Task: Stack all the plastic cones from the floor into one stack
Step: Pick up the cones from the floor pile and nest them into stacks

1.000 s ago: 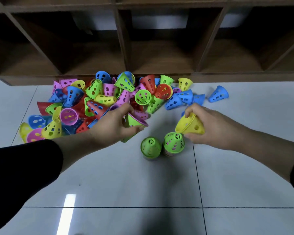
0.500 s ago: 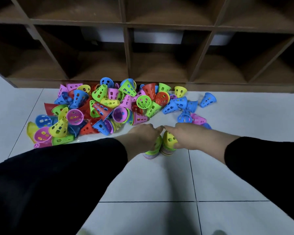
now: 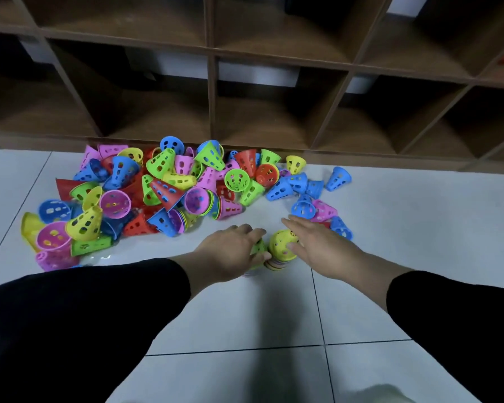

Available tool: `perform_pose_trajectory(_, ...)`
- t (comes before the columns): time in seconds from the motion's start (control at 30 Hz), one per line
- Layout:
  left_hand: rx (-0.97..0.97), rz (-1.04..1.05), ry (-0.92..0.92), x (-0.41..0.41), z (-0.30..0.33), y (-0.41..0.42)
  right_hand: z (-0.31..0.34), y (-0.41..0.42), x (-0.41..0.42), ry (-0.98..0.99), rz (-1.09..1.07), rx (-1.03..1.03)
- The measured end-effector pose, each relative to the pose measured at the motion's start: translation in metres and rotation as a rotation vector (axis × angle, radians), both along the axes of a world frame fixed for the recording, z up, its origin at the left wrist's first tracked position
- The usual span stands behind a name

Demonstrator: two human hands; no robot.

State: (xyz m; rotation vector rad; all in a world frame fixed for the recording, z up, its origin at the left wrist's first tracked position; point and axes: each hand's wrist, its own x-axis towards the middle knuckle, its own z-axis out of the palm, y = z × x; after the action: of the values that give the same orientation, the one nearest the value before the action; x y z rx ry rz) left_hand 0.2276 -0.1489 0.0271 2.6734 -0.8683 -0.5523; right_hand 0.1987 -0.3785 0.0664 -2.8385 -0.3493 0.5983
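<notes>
Two small stacks started, a big heap of cones left to go

Head view: the left hand (image 3: 233,251) curls over the green-topped stack (image 3: 258,248) and holds it. The right hand (image 3: 317,242) lies flat and open, fingers straight, just beside the yellow-topped stack (image 3: 282,245). Both stacks stand on the floor (image 3: 390,222), touching. The pile of cones (image 3: 157,193) lies near the shelf (image 3: 213,82). The cones look light, hard and smooth, with holes. I think pinching the wide rim is best, since they may tip or roll easily.

Brown cubby shelf (image 3: 213,82), tiled floor (image 3: 245,315)
</notes>
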Motion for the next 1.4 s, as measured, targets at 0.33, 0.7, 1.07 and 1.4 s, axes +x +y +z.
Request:
perform_pose_trajectory(0.33, -0.053, 0.145, -0.010, 0.057, 0.032, -0.047, 0.018, -0.119, 0.050, 0.128, -0.296, -0.181)
perform_pose_trajectory(0.7, -0.009, 0.177, 0.130, 0.083, 0.013, -0.171, -0.071, -0.169, 0.073, 0.224, -0.603, 0.020)
perform_pose_trajectory(1.07, 0.033, 0.769, 0.902, 0.117, -0.042, -0.231, -0.141, -0.173, 0.085, 0.403, -1.114, 0.538)
perform_pose_trajectory(1.4, -0.207, 0.993, 0.946, 0.104, -0.064, -0.270, -0.144, -0.162, 0.081, 0.550, -1.290, 0.934)
